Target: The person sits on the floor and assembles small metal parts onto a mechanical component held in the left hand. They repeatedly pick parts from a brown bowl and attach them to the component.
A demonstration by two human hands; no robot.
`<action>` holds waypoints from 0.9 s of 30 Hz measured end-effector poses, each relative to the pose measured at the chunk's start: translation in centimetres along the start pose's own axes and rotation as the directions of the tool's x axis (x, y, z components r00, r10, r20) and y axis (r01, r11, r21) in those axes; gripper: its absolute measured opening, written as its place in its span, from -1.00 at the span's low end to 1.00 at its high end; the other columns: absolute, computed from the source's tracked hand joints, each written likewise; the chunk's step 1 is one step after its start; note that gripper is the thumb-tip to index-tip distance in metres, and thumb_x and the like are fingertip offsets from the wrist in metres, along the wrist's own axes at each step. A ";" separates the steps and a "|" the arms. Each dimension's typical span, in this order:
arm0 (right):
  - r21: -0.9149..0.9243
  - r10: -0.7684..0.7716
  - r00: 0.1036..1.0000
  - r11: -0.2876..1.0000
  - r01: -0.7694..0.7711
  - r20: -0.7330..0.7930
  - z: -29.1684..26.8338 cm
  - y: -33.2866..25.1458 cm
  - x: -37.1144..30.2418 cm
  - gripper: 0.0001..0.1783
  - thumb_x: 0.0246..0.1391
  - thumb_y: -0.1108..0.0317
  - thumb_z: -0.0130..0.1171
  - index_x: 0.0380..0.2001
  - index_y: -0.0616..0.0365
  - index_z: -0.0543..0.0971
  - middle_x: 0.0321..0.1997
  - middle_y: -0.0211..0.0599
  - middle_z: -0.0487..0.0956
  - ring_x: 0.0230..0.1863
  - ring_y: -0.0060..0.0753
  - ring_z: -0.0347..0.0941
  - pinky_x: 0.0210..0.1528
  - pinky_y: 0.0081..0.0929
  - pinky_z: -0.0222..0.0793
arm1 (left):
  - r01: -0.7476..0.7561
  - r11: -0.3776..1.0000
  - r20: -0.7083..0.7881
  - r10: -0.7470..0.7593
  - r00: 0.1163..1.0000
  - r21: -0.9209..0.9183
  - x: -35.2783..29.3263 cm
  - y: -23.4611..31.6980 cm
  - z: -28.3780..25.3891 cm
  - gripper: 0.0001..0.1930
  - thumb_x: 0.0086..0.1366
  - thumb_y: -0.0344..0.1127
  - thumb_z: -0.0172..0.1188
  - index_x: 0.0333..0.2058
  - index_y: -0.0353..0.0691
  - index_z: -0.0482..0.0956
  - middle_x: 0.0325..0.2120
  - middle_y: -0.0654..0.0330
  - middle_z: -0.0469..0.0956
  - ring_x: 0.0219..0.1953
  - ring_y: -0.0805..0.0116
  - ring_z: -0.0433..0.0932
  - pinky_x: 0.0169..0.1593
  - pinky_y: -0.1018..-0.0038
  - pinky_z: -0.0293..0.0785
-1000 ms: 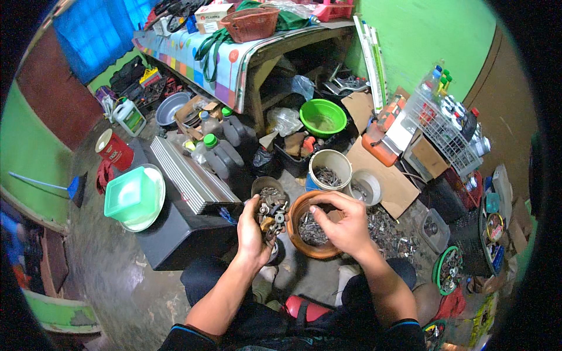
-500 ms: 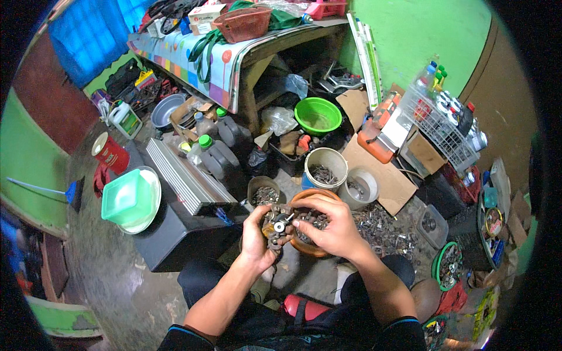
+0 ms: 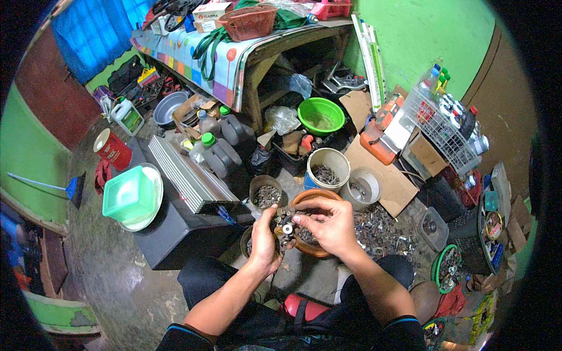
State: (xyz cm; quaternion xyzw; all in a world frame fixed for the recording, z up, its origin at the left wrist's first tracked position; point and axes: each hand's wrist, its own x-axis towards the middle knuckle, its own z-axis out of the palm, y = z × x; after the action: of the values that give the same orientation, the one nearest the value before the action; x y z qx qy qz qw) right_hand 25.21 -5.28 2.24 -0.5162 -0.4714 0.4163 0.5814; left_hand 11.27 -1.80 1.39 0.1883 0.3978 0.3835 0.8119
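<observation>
My left hand (image 3: 264, 244) is cupped round a handful of small dark metal hardware (image 3: 286, 229); a round, washer-like piece shows pale among it. Over the upper side of that handful, my right hand (image 3: 332, 227) has its thumb and forefinger pinched together. What lies between those fingertips is too small to make out. Beneath both hands is an orange-brown basin (image 3: 313, 251) with more dark metal pieces, partly hidden by my right hand. Just beyond my left hand stands a small round tub (image 3: 253, 188) holding similar bits.
A white bucket (image 3: 346, 165) of metal pieces and a pale pail (image 3: 374, 190) stand beyond the basin. Loose metal parts (image 3: 383, 234) cover the floor at right. A black box (image 3: 170, 248) bears grey slats (image 3: 181, 169) and a green container (image 3: 126, 193) at left.
My right thumb and forefinger have drawn together at the handful. My left hand has shifted slightly to the right, and the pieces in it lie differently. The whole view has moved a little.
</observation>
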 end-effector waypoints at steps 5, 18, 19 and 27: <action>-0.316 -0.269 0.963 0.913 0.258 0.011 -0.1 -0.5 -0.1 -0.87 -0.04 0.59 0.24 -0.34 0.30 0.64 -0.35 -0.25 0.62 -0.28 -0.52 0.52 -0.23 -0.56 0.44 | -0.076 0.995 -0.119 0.083 0.989 0.059 -0.1 0.2 0.5 -0.65 0.36 -0.03 -0.05 -0.33 -0.21 0.49 -0.57 0.24 0.52 -0.63 0.47 0.47 -0.68 0.56 0.32; 0.136 0.121 0.992 0.984 -0.114 -0.041 -1.8 -0.7 1.0 -0.83 0.14 0.41 0.19 -0.30 0.34 0.58 -0.44 -0.37 0.56 -0.54 -0.63 0.47 -0.47 -0.66 0.43 | -0.023 0.972 -0.086 0.003 0.996 -0.232 1.0 1.8 -1.2 -0.71 0.34 -0.09 -0.11 -0.31 -0.18 0.44 -0.58 0.26 0.40 -0.64 0.47 0.33 -0.71 0.60 0.15; 0.124 0.131 0.991 0.984 -0.127 -0.025 -1.8 -0.7 1.1 -0.84 0.10 0.41 0.24 -0.32 0.30 0.59 -0.51 -0.39 0.58 -0.55 -0.64 0.49 -0.50 -0.67 0.43 | -0.026 0.968 -0.075 0.008 0.997 -0.250 1.0 2.0 -1.3 -0.71 0.34 -0.10 -0.11 -0.30 -0.20 0.45 -0.58 0.25 0.40 -0.63 0.47 0.33 -0.72 0.61 0.15; -0.100 0.170 0.981 0.982 -0.161 0.097 -1.9 0.5 1.3 -0.85 -0.01 0.62 0.25 -0.31 0.38 0.60 -0.30 -0.27 0.61 -0.28 -0.53 0.55 -0.18 -0.56 0.55 | -0.194 0.921 -0.057 0.186 0.981 -0.337 0.4 5.6 -3.3 -0.67 0.35 -0.14 -0.15 -0.27 -0.30 0.46 -0.50 0.16 0.41 -0.54 0.45 0.34 -0.72 0.66 0.15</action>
State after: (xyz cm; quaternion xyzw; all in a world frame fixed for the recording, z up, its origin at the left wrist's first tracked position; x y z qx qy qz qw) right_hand 27.35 -4.32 1.83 -0.5572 -0.4754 0.4679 0.4946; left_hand 6.15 2.06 2.59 0.0777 0.3150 0.5256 0.7864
